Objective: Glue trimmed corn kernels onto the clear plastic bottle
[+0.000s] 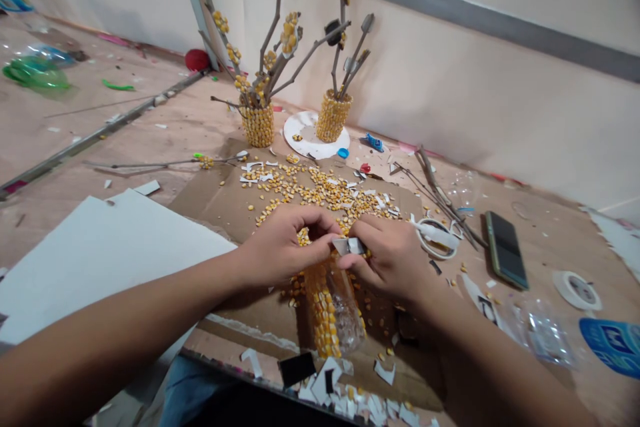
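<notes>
My left hand [293, 240] is closed in a pinch, its thumb and fingertip at the left edge of a small white and grey piece of tape [349, 246]. From the other side, the fingers of my right hand [390, 253] grip the same piece. Just below both hands lies a clear plastic bottle [345, 313], part of its side covered in rows of yellow corn kernels [325, 323]. Its far end is hidden under my hands. Loose corn kernels [320, 190] are scattered over the brown cardboard [230, 213] beyond my hands.
Two kernel-covered pots [257, 123] hold branches at the back; one stands on a white ring [300, 130]. White sheets [115, 247] lie left. On the right are loose sticks [440, 193], a phone [506, 250] and a tape roll [577, 289]. Paper scraps [330, 380] line the front edge.
</notes>
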A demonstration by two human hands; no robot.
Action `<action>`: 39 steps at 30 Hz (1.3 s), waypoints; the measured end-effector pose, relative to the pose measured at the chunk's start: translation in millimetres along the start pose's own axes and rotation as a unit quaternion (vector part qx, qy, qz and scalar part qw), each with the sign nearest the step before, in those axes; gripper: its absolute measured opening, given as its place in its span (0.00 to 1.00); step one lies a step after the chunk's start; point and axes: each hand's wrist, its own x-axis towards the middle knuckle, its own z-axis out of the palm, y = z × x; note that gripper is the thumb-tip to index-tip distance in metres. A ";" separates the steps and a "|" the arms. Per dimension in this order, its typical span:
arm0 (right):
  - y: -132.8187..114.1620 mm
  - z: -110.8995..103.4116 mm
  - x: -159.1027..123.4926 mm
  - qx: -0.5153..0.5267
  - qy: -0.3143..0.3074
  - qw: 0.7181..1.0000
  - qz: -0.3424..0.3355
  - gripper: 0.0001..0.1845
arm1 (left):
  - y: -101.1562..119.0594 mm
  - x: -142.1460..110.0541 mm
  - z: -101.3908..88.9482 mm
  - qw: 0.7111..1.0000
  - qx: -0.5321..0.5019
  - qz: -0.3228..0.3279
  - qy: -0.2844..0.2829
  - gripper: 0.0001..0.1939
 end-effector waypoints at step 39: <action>18.8 -37.4 5.3 0.183 -0.186 0.965 -0.010 0.18 | -9.4 8.6 -25.2 0.968 0.159 -0.028 -0.193 0.24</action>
